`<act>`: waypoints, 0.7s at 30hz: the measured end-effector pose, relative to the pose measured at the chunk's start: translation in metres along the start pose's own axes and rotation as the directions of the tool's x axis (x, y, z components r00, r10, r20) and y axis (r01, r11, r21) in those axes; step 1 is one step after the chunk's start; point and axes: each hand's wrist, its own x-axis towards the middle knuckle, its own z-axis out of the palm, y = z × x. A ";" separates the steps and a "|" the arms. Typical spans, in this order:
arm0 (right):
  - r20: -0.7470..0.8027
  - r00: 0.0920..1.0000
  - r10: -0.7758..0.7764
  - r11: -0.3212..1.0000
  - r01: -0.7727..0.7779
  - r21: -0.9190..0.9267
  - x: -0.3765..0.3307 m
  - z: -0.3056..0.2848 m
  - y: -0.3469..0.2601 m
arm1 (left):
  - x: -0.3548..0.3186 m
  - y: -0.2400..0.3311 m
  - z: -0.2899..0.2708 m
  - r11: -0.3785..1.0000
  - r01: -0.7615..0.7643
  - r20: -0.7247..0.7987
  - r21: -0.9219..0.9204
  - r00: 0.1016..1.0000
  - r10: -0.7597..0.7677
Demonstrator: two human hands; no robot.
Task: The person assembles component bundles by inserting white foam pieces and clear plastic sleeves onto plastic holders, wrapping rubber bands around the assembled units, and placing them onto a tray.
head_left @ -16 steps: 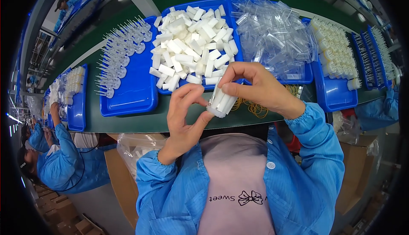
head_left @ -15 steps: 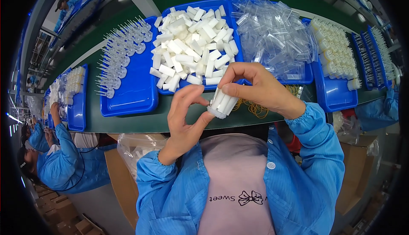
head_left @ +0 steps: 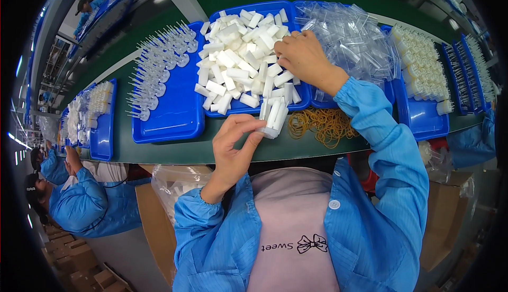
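At the near edge of the green table [head_left: 159, 151], the left hand [head_left: 233, 146] pinches a small bundle of white plastic sticks [head_left: 273, 117] between thumb and fingertips, holding it by its lower end with the sticks pointing up toward 12 o'clock. The right hand [head_left: 302, 58] is up at 1 o'clock from the bundle, its fingers curled down into the blue tray [head_left: 174, 117] of loose white pieces [head_left: 238, 64]; whether it has closed on one cannot be told. The sticks look light, stiff and smooth, so the bundle would likely splay or slip unless gripped around its middle. A heap of tan rubber bands [head_left: 323, 125] lies just at 3 o'clock of the bundle. Clear plastic bags [head_left: 352, 38] fill the next tray.
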 end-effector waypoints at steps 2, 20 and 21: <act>0.020 1.000 0.020 1.000 -0.021 0.017 -0.001 -0.015 0.002 | -0.001 -0.001 -0.002 0.993 -0.094 -0.022 0.073 0.995 0.096; 0.502 0.863 -0.053 -0.148 -0.504 0.851 -0.035 -0.072 -0.006 | -0.002 0.018 -0.001 0.938 -0.312 0.125 0.149 0.947 0.295; 0.501 0.864 -0.054 -0.149 -0.503 0.851 -0.035 -0.072 -0.007 | -0.002 0.017 -0.001 0.938 -0.312 0.126 0.150 0.947 0.294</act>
